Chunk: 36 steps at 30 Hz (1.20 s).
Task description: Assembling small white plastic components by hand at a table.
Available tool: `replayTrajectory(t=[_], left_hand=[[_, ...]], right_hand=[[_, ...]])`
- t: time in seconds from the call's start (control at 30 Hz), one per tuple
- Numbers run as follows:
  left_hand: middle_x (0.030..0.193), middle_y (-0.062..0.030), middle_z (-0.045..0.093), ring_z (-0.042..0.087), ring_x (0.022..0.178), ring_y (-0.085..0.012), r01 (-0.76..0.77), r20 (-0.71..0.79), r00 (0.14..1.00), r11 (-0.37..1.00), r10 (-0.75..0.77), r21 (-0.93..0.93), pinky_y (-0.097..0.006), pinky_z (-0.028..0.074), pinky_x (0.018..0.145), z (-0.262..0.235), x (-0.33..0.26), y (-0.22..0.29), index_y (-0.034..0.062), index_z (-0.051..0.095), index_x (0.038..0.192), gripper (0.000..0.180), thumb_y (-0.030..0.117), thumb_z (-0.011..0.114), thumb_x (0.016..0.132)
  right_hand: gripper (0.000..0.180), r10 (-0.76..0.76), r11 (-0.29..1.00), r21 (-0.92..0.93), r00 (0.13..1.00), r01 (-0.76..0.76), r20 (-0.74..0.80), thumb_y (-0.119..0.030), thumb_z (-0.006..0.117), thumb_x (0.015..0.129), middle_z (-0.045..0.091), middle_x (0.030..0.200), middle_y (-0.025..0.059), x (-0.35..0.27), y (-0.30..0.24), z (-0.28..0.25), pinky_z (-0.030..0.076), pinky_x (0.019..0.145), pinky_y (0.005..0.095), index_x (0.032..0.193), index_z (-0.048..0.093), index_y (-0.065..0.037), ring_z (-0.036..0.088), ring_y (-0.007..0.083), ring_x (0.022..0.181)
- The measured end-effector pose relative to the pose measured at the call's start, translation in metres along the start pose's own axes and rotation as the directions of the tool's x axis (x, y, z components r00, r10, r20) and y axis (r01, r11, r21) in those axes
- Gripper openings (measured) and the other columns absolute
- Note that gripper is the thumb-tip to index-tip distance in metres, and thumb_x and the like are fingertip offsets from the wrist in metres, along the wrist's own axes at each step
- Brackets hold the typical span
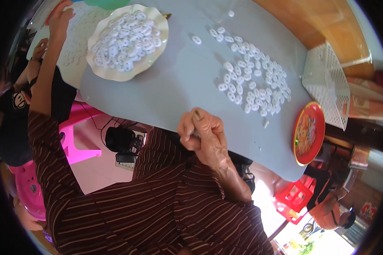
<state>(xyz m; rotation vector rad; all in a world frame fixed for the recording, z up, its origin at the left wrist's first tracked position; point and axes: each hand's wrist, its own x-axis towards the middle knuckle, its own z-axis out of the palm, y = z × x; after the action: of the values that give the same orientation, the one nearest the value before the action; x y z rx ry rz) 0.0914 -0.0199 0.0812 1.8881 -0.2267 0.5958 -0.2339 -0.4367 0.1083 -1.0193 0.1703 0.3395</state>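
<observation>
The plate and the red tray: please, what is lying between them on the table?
Loose white pieces, with bare table between them and the plate; the red tray lies beyond. The head view shows it.

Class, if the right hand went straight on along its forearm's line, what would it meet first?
Across the grey tabletop, the right hand would probably meet the round, cream, wavy-edged plate; depth is unclear, so it might pass above.

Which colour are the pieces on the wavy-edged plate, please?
The pieces are white, shown best in the head view.
</observation>
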Motion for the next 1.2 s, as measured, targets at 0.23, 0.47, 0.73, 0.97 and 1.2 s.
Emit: replayTrajectory(t=[0.23, 0.47, 0.73, 0.97, 1.2], left_hand=[[0.091, -0.0058, 0.059, 0.054, 0.084, -0.0129, -0.275, 0.336, 0.909, 0.961, 0.247, 0.038, -0.024, 0.043, 0.073, 0.133, -0.162, 0.21, 0.0003, 0.06, 0.099, 0.017, -0.002, 0.052, 0.084], [0.085, -0.0056, 0.056, 0.05, 0.071, -0.016, -0.319, 0.386, 0.843, 0.926, 0.374, -0.201, -0.026, 0.042, 0.064, 0.225, -0.231, 0.246, 0.0042, 0.06, 0.096, 0.022, -0.008, 0.056, 0.078], [0.075, -0.005, 0.048, 0.048, 0.068, -0.0154, -0.2, 0.524, 0.808, 0.961, 0.271, -0.19, -0.028, 0.042, 0.062, 0.251, -0.241, 0.233, 0.0061, 0.059, 0.099, 0.025, -0.007, 0.052, 0.079], [0.077, -0.0077, 0.048, 0.049, 0.065, -0.0195, -0.277, 0.533, 0.79, 0.952, 0.302, -0.13, -0.031, 0.044, 0.06, 0.248, -0.24, 0.225, 0.006, 0.056, 0.104, 0.03, -0.008, 0.051, 0.077], [0.08, -0.0101, 0.048, 0.049, 0.082, -0.0273, -0.52, 0.616, 0.699, 0.85, 0.363, 0.089, -0.035, 0.042, 0.076, 0.247, -0.24, 0.223, 0.0044, 0.055, 0.107, 0.031, -0.006, 0.051, 0.078]], right_hand=[[0.029, -0.595, 0.133, -0.886, 0.751, 0.445, 0.288, -0.017, 0.058, 0.089, 0.052, 0.059, 0.0064, 0.012, -0.013, -0.059, 0.037, 0.042, 0.0344, 0.067, 0.047, -0.001, 0.049, 0.0189, 0.046], [0.014, -0.559, -0.295, -0.856, 0.65, 0.425, 0.515, -0.015, 0.06, 0.082, 0.053, 0.067, 0.009, 0.048, -0.014, -0.081, 0.048, 0.047, 0.0374, 0.076, 0.051, -0.006, 0.06, 0.0267, 0.055], [0.013, -0.694, -0.304, -0.904, 0.581, 0.3, 0.426, -0.014, 0.062, 0.079, 0.057, 0.068, 0.0097, 0.07, -0.039, -0.114, 0.05, 0.05, 0.0382, 0.076, 0.052, -0.006, 0.062, 0.0284, 0.059], [0.013, -0.687, -0.225, -0.913, 0.608, 0.342, 0.397, -0.012, 0.064, 0.079, 0.055, 0.067, 0.0101, 0.056, -0.033, -0.105, 0.049, 0.051, 0.0397, 0.076, 0.054, -0.004, 0.06, 0.0306, 0.06], [0.008, -0.739, -0.017, -0.907, 0.605, 0.421, 0.295, -0.009, 0.06, 0.083, 0.062, 0.077, 0.0097, 0.039, -0.035, -0.103, 0.051, 0.057, 0.0355, 0.088, 0.059, -0.002, 0.062, 0.0274, 0.068]])
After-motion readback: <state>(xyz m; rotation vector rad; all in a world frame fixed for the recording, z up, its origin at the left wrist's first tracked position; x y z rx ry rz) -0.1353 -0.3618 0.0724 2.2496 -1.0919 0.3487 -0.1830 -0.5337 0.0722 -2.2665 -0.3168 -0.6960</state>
